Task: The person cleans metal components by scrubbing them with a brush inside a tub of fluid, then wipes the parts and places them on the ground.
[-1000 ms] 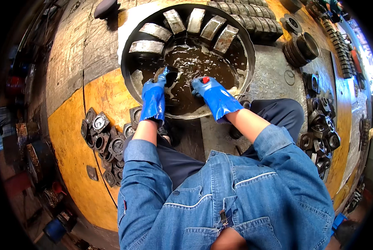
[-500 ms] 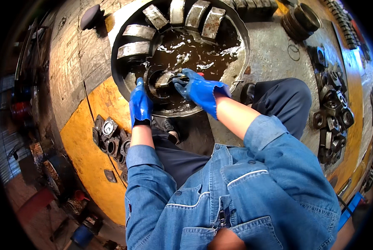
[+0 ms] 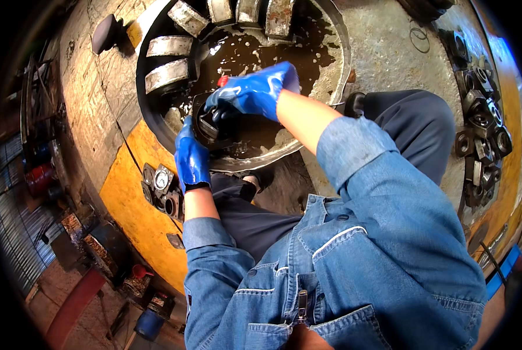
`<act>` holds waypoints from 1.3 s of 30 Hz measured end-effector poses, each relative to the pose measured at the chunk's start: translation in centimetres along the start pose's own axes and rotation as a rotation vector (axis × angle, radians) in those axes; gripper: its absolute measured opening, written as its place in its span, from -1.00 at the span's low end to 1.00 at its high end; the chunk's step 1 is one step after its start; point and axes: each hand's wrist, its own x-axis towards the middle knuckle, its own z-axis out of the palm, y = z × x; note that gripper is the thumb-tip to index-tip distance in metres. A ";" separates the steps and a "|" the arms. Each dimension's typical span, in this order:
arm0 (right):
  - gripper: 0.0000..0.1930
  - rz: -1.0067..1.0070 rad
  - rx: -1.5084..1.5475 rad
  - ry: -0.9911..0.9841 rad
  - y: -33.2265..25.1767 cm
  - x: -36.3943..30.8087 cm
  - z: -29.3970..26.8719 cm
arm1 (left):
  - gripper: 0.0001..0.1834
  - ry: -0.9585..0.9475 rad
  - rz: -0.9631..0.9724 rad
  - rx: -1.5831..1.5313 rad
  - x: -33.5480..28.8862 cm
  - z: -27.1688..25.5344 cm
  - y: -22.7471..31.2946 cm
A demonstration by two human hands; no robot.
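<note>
My left hand point(image 3: 191, 157), in a blue rubber glove, grips the near-left edge of a dark, wet metal part point(image 3: 205, 127) with a round opening. The part sits low at the near left inside a large round basin point(image 3: 246, 165) of brown liquid. My right hand point(image 3: 252, 93), gloved the same, is closed over the part around a tool with a red end point(image 3: 223, 80). Its fingers and the working end of the tool are mostly hidden, so its kind does not show. Several curved metal blocks point(image 3: 169, 45) line the basin's far and left inner side.
Small metal housings lie in a cluster point(image 3: 163, 178) on the yellow floor at left, and a bigger pile point(image 3: 481, 119) lies at right. Two thin rings point(image 3: 419, 39) are on the concrete. A dark rounded object point(image 3: 106, 34) stands left of the basin. My knee point(image 3: 412, 125) is right of the basin.
My right hand has turned and swung over the metal part, with the tool's red end now pointing left. My left hand stays at the part's edge. The whole view has shifted a little.
</note>
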 end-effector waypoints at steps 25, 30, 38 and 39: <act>-0.71 -0.225 -0.702 -0.251 -4.0 0.2 3.0 | -0.56 -0.130 -0.519 -1.221 2.1 0.4 2.7; -0.72 0.195 -0.833 -0.428 -5.6 2.3 5.0 | -0.52 -0.149 -0.549 -1.255 3.1 2.0 0.8; -0.71 0.405 -0.051 0.006 -5.3 0.1 2.1 | -0.54 -0.151 -0.579 -1.282 3.3 2.4 -0.2; -0.71 0.464 0.102 0.024 -6.3 -1.1 1.4 | -0.56 -0.152 -0.575 -1.298 3.1 2.3 -0.2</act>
